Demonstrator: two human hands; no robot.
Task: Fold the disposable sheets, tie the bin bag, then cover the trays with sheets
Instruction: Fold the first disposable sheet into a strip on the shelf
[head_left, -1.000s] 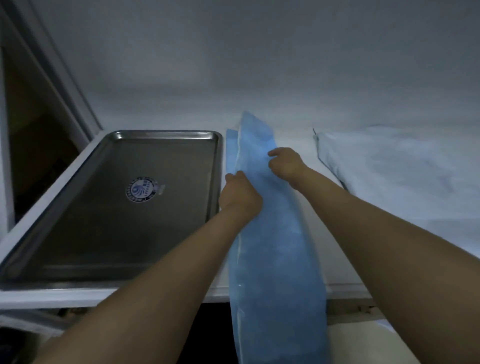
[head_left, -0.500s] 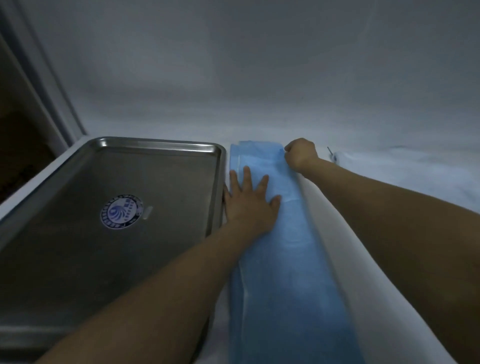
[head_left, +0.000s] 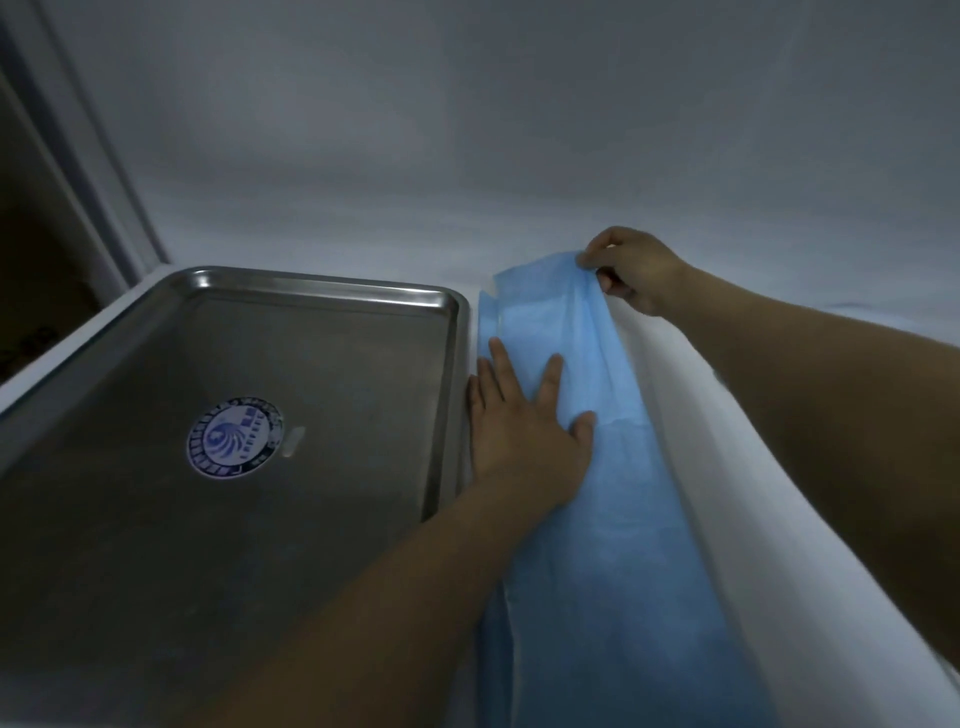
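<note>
A long folded blue disposable sheet (head_left: 613, 545) lies on the white counter just right of a steel tray (head_left: 322, 296). My left hand (head_left: 519, 421) presses flat on the sheet with its fingers spread, close to the tray's right rim. At the sheet's far end my right hand (head_left: 631, 267) pinches the top layer's corner and holds it raised a little off the counter. The tray holds nothing except a round blue-and-white sticker (head_left: 234, 439) on its floor.
A white sheet (head_left: 769, 519) lies along the right of the blue one, under my right forearm. A white wall (head_left: 467, 130) rises behind the counter. A dark doorway with a white frame (head_left: 67, 171) opens at the left.
A second ago both hands held the sheet's far end up. The left hand then pressed it flat. Now the right hand has lifted the top corner up and to the right.
</note>
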